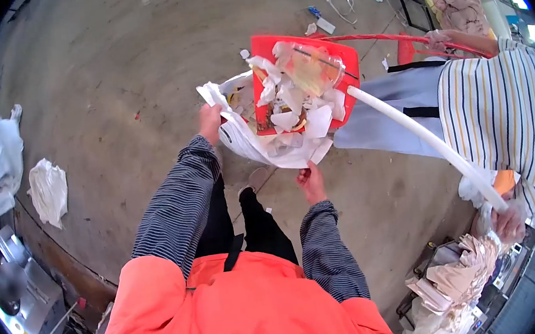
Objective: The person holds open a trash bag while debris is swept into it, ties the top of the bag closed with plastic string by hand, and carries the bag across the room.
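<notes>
My left hand (210,122) grips the left rim of a white plastic bag (244,144), its fingers closed on the edge. Lower and to the right, my right hand (311,182) pinches the near rim of the same bag. A red dustpan (349,60) tilts over the bag's mouth, heaped with paper scraps (319,121) and a clear plastic container (319,70). Some scraps and clear plastic lie inside the bag. A co-worker's hand (440,40) holds the dustpan's red handle (371,37); their other hand (509,225) grips a long white pole (431,140).
The co-worker in a striped shirt (494,117) stands at right. White bags (48,190) lie on the concrete floor (104,99) at left, near metal machinery (23,290). Piled fabric or paper (461,277) stands lower right. Cord (343,4) and litter lie at the top.
</notes>
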The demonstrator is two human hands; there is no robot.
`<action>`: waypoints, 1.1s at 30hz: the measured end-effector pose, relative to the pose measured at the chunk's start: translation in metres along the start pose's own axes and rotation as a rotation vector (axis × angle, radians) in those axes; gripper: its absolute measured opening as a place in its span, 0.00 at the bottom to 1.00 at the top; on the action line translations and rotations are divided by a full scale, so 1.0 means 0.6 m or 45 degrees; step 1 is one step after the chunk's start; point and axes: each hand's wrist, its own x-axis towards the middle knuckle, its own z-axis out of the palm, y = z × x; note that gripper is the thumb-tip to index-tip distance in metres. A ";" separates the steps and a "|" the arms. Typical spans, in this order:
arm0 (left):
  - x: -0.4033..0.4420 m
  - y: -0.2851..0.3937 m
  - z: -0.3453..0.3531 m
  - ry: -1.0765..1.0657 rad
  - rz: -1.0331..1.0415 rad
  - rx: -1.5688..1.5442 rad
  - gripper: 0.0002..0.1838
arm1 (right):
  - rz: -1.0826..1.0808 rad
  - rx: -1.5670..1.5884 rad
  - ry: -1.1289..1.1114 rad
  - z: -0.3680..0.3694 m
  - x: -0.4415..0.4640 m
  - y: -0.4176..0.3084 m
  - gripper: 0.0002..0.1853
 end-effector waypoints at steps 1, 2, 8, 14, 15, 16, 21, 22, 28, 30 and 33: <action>-0.005 0.000 0.005 0.010 -0.005 -0.001 0.13 | 0.015 0.028 -0.024 -0.007 0.003 -0.006 0.12; -0.005 0.004 0.011 0.009 0.026 -0.025 0.13 | 0.022 0.055 -0.053 -0.009 0.012 -0.015 0.12; -0.003 -0.016 0.012 0.046 0.163 0.112 0.13 | 0.207 0.171 -0.120 -0.035 0.022 -0.032 0.11; -0.060 -0.008 0.024 0.234 0.070 0.350 0.14 | 0.261 0.067 -0.160 -0.048 0.028 -0.042 0.09; -0.047 -0.019 0.016 0.240 0.069 0.348 0.14 | 0.265 0.063 -0.163 -0.046 0.030 -0.041 0.09; -0.036 -0.033 0.008 0.252 0.140 0.384 0.14 | 0.266 0.076 -0.143 -0.044 0.031 -0.039 0.09; -0.020 -0.047 -0.008 0.252 0.226 0.447 0.14 | 0.296 0.070 -0.128 -0.040 0.020 -0.044 0.09; -0.022 -0.048 -0.009 0.242 0.275 0.521 0.14 | 0.307 0.074 -0.146 -0.041 0.020 -0.041 0.09; -0.053 -0.020 -0.025 0.135 0.322 0.705 0.12 | 0.282 0.056 -0.154 -0.027 0.011 -0.037 0.09; -0.055 -0.006 -0.034 0.149 0.325 0.768 0.12 | 0.251 0.043 -0.142 -0.013 0.002 -0.037 0.09; -0.064 -0.006 -0.042 0.114 0.308 0.849 0.13 | 0.244 0.033 -0.103 -0.007 -0.008 -0.028 0.10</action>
